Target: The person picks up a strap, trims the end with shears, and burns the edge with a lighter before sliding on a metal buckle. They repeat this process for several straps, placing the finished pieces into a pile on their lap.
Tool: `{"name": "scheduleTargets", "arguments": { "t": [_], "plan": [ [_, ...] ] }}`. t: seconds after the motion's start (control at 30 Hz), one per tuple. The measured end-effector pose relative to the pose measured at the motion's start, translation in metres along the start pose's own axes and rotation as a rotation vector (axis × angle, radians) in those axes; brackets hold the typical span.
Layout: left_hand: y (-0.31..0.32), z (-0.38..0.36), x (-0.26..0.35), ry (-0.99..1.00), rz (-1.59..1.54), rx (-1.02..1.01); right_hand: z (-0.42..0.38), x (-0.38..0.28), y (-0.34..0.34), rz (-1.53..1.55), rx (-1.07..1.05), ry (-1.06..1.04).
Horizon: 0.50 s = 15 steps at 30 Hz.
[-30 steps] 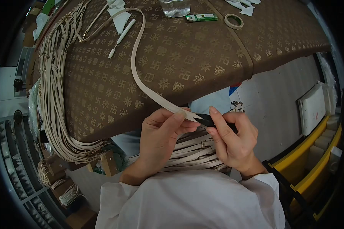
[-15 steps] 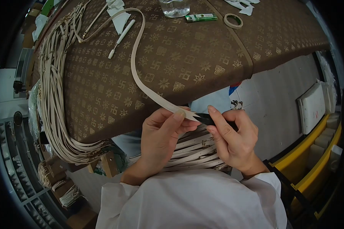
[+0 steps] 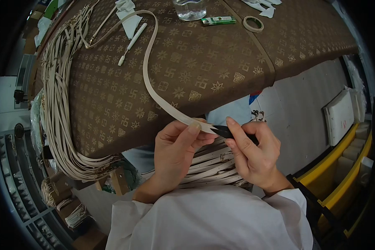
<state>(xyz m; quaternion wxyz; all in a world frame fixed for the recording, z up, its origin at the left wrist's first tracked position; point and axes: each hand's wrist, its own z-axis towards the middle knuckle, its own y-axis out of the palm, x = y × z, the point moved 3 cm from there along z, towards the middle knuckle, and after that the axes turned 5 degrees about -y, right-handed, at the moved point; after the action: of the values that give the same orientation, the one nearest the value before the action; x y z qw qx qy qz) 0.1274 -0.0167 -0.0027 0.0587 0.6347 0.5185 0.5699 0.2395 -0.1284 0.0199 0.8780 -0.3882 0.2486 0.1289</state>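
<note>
My left hand [image 3: 177, 150] pinches a long beige strap [image 3: 151, 85] near its end, thumb on top. Between the fingers of my right hand [image 3: 256, 152] is a black tool with a pointed tip [image 3: 222, 131], most of its body hidden in the palm. That tip lies right at the strap's end, just beyond my left fingertips. From my hands the strap curves up over the brown patterned cloth to the far left. More beige straps [image 3: 210, 168] with small buckles lie in a bundle below my hands.
A thick bundle of straps [image 3: 56, 96] hangs over the left side of the cloth-covered table [image 3: 112, 104]. On it lie a white pen-like tool [image 3: 132, 43], a clear container [image 3: 190, 10], a green packet [image 3: 218, 20] and a tape roll [image 3: 253, 24]. Yellow bins [image 3: 329, 183] stand at right.
Both hands keep their grips on the strap and the black tool, almost in the same place. The view has shifted very slightly.
</note>
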Motion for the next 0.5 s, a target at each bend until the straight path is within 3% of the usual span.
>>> {"name": "scheduleTargets", "arguments": {
  "t": [0.5],
  "plan": [
    [-0.0008, -0.0001, 0.0004, 0.023, -0.005, -0.004, 0.0015, -0.0028, 0.0011, -0.046, 0.015, -0.029]
  ]
}}
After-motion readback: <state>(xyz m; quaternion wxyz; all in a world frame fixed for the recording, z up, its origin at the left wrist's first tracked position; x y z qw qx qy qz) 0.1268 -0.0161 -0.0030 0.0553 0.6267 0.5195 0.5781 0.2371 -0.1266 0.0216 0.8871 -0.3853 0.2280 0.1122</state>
